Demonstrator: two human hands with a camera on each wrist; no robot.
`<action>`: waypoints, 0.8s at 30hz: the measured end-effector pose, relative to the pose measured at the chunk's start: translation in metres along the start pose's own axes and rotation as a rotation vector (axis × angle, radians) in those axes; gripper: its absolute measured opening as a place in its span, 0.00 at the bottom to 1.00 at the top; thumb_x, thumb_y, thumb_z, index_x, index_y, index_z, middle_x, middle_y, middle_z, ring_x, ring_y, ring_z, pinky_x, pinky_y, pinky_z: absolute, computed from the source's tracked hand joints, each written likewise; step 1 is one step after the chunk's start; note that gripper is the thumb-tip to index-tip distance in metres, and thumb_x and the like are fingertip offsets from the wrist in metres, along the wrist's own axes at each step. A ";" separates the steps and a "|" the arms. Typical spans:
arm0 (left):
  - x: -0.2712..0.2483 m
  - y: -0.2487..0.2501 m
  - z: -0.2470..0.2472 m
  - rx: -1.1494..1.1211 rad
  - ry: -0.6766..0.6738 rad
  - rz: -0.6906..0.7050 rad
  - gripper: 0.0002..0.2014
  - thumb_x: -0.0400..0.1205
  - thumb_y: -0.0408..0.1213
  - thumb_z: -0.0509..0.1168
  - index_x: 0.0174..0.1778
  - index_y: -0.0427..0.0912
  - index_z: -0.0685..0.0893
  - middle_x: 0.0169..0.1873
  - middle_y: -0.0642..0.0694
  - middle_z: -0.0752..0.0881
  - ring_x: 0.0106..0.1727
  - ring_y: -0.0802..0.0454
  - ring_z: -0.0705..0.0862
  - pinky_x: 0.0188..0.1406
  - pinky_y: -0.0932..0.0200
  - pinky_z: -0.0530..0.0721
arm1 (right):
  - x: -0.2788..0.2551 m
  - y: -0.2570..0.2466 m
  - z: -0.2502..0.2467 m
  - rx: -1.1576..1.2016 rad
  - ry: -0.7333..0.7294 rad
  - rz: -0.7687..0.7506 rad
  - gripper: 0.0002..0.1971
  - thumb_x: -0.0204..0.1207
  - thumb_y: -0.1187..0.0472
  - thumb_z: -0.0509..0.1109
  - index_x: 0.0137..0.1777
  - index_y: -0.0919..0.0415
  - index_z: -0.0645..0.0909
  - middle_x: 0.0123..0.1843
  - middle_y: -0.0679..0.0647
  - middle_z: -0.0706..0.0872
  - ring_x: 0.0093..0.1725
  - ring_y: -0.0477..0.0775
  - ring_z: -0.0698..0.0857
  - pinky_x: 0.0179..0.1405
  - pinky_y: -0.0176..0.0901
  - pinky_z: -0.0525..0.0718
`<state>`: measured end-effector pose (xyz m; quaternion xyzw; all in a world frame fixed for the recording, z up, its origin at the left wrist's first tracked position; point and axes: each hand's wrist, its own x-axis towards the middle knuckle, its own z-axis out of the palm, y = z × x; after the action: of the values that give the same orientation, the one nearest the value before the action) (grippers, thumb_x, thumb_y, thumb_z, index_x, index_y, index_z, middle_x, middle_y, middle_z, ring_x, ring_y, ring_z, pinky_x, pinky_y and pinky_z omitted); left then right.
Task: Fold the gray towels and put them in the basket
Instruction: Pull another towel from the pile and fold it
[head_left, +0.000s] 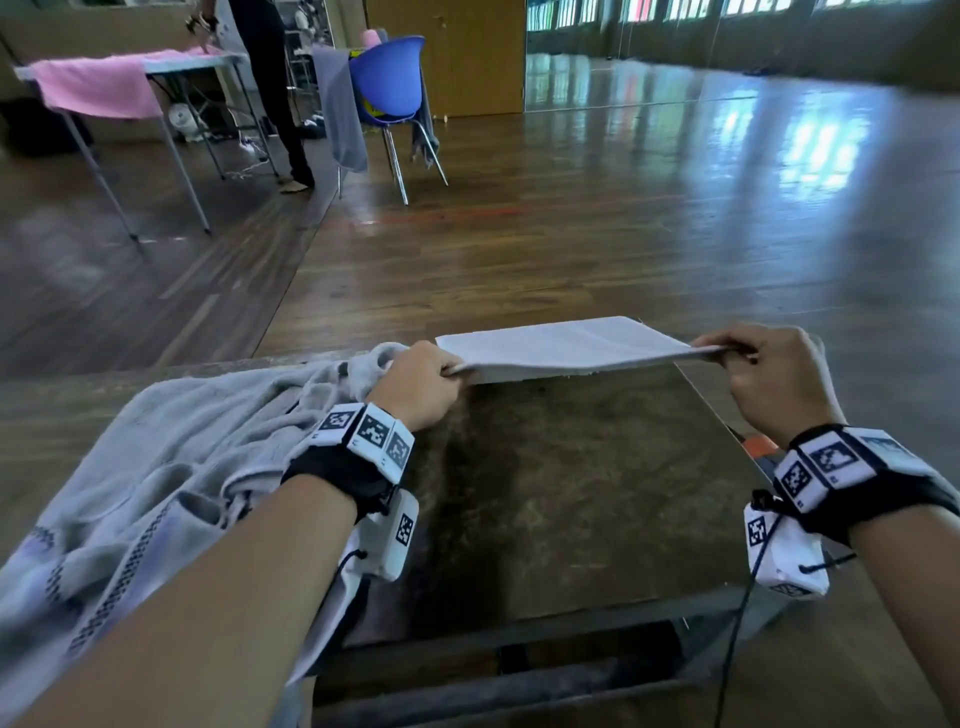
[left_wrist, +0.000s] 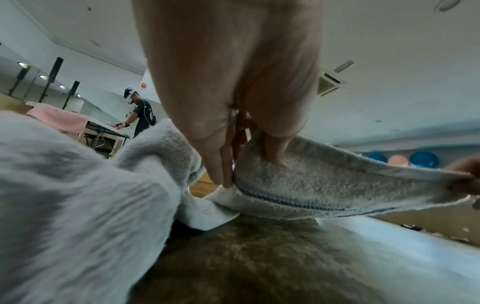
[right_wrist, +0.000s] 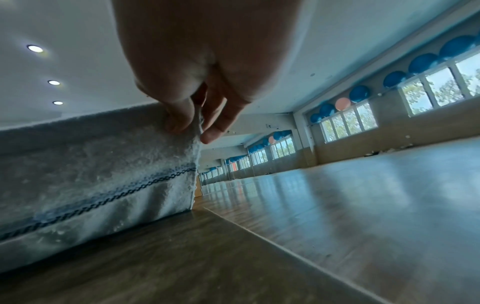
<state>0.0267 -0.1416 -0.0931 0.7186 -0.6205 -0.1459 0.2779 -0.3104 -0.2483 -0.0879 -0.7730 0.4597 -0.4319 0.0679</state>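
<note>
While stretched over table (head_left: 597, 493), gray towel (head_left: 566, 345) pinched between left hand (head_left: 415, 384), right hand (head_left: 774, 379).

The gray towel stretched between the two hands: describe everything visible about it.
The gray towel is pale terry cloth with a dark woven chain-pattern stripe near one hem. It is held taut and lifted above the brown table, apparently doubled over. The left hand grips one end and the right hand pinches the other. A crumpled gray towel lies beside its left end.

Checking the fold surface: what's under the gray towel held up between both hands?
Bare brown tabletop shows under the lifted near edge of the gray towel. The towel's far part hides whatever lies beneath it.
</note>
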 end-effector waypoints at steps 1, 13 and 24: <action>-0.005 -0.002 0.000 -0.007 -0.012 -0.002 0.24 0.85 0.40 0.67 0.24 0.42 0.68 0.16 0.55 0.63 0.18 0.57 0.62 0.25 0.59 0.61 | -0.003 -0.003 -0.004 0.010 -0.013 -0.013 0.14 0.75 0.73 0.70 0.44 0.56 0.93 0.37 0.53 0.92 0.31 0.43 0.80 0.47 0.43 0.75; -0.092 0.004 -0.047 -0.075 -0.038 0.104 0.24 0.83 0.53 0.67 0.26 0.40 0.76 0.21 0.54 0.74 0.20 0.62 0.67 0.22 0.68 0.67 | -0.063 -0.045 -0.072 0.403 -0.253 0.064 0.11 0.80 0.73 0.71 0.49 0.55 0.87 0.41 0.46 0.90 0.36 0.31 0.85 0.39 0.20 0.79; -0.132 0.028 -0.057 -0.271 -0.855 -0.400 0.12 0.84 0.40 0.68 0.51 0.32 0.88 0.48 0.34 0.92 0.46 0.39 0.91 0.43 0.56 0.91 | -0.089 -0.049 -0.099 0.351 -1.137 0.280 0.12 0.79 0.51 0.72 0.50 0.59 0.91 0.45 0.66 0.92 0.40 0.60 0.88 0.41 0.51 0.84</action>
<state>0.0115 -0.0030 -0.0488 0.6566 -0.5043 -0.5581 0.0557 -0.3684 -0.1235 -0.0560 -0.7919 0.3708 -0.0082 0.4851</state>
